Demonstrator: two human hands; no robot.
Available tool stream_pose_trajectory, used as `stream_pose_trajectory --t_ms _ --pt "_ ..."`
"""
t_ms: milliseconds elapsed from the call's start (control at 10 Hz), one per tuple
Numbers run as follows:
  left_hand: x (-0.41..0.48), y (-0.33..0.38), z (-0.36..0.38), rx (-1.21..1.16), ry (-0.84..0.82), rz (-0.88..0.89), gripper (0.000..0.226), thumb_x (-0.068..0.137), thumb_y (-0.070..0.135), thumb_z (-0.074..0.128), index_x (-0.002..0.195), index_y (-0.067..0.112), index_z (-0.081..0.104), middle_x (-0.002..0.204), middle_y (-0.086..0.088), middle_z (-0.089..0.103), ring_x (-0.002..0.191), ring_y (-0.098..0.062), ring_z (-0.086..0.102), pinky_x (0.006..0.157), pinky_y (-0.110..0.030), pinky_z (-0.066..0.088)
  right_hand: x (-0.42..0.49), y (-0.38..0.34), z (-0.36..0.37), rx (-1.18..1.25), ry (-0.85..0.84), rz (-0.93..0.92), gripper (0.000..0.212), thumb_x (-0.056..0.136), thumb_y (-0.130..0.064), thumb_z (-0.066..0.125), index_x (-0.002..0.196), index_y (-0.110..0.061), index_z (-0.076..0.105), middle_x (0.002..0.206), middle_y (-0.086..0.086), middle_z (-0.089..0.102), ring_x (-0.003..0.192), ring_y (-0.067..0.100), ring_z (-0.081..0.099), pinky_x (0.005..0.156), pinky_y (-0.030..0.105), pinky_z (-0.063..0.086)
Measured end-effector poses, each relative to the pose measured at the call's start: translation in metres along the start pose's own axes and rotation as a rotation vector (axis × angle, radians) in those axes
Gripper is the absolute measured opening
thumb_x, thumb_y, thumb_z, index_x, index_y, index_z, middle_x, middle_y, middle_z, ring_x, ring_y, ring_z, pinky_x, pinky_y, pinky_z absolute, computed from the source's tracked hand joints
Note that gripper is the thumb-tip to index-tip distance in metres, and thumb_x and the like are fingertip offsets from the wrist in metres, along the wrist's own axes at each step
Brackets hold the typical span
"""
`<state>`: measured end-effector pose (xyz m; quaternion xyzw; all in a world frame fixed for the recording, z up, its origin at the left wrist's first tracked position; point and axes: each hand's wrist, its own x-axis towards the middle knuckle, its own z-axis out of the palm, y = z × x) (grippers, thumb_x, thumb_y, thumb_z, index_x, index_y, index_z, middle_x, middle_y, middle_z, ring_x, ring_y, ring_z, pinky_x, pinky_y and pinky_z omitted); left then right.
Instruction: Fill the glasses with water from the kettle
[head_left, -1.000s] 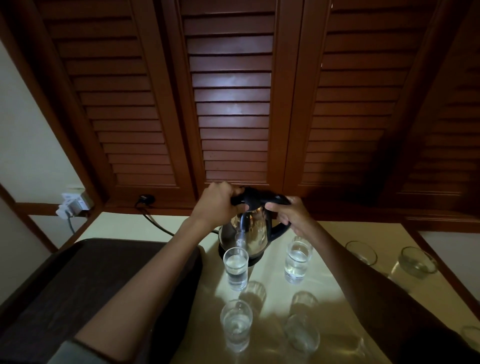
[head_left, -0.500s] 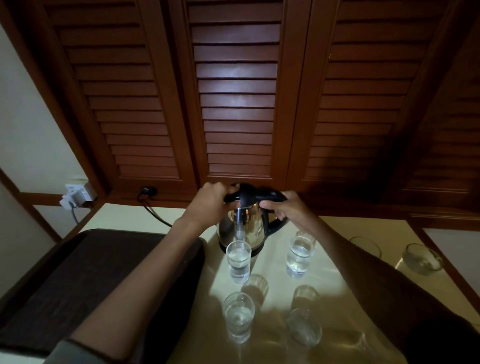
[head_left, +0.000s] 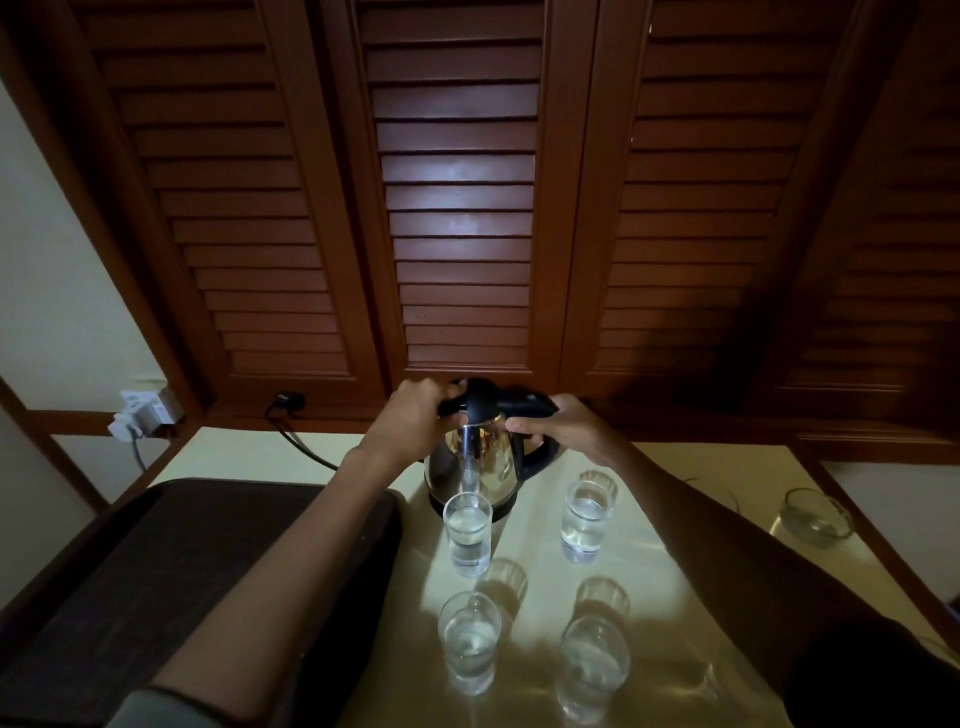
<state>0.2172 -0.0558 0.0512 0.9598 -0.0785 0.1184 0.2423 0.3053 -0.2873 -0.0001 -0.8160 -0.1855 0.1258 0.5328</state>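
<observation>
A steel kettle (head_left: 475, 467) with a black lid and handle stands upright on its base at the back of the cream table (head_left: 691, 587). My left hand (head_left: 413, 415) grips the lid's left side. My right hand (head_left: 566, 423) holds the black handle at the top right. Several clear glasses hold water in front of it: back left glass (head_left: 468, 532), back right glass (head_left: 587, 514), front left glass (head_left: 470, 647), front right glass (head_left: 592, 670).
A dark tray (head_left: 130, 587) fills the table's left side under my left arm. A black power cord (head_left: 301, 444) runs from a wall socket behind. A glass bowl (head_left: 815, 517) sits at the right edge. Brown louvred doors rise behind the table.
The view has tilted slightly upward, so kettle and glasses sit a little higher in frame. Both hands stay on the kettle's top; the kettle remains on the table.
</observation>
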Motion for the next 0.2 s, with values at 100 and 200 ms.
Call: stream_pose_trajectory --t_ms 100,200 --pt "-0.004 0.001 0.000 0.008 0.000 0.019 0.050 0.091 0.014 0.076 0.139 0.016 0.063 0.119 -0.008 0.075 0.108 -0.025 0.072 0.088 -0.029 0.056 -0.003 -0.004 -0.005 -0.105 0.106 0.000 0.057 0.054 -0.058 0.092 0.097 -0.026 0.073 0.094 -0.003 0.078 0.092 0.019 0.074 0.086 0.036 0.057" --pt "-0.016 0.002 -0.001 0.029 0.086 0.034 0.055 0.086 0.008 0.077 0.138 0.016 0.063 0.127 -0.006 0.073 0.111 -0.025 0.071 0.094 -0.031 0.056 -0.019 -0.011 -0.005 -0.233 0.269 -0.034 0.064 0.059 -0.055 0.090 0.112 -0.031 0.064 0.107 -0.005 0.068 0.102 0.016 0.065 0.090 0.035 0.054"
